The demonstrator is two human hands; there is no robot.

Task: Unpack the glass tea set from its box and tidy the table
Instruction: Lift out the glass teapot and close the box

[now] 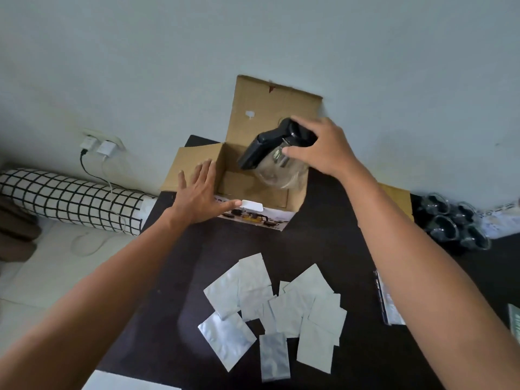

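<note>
An open cardboard box [253,190] stands at the far side of the dark table [309,243], its flaps spread. My right hand [323,147] grips the black lid of a glass teapot [278,164] and holds it tilted above the box's right half. The pot has a black handle pointing left. My left hand [199,192] lies flat with straight fingers on the box's left front corner. Several small glass cups with black holders [455,220] are grouped at the table's right edge.
Several silver foil pouches [275,311] lie scattered on the near part of the table. A clear plastic bag [389,302] lies to their right. A checked bolster [70,201] and chargers with cables [98,150] are at the left by the wall.
</note>
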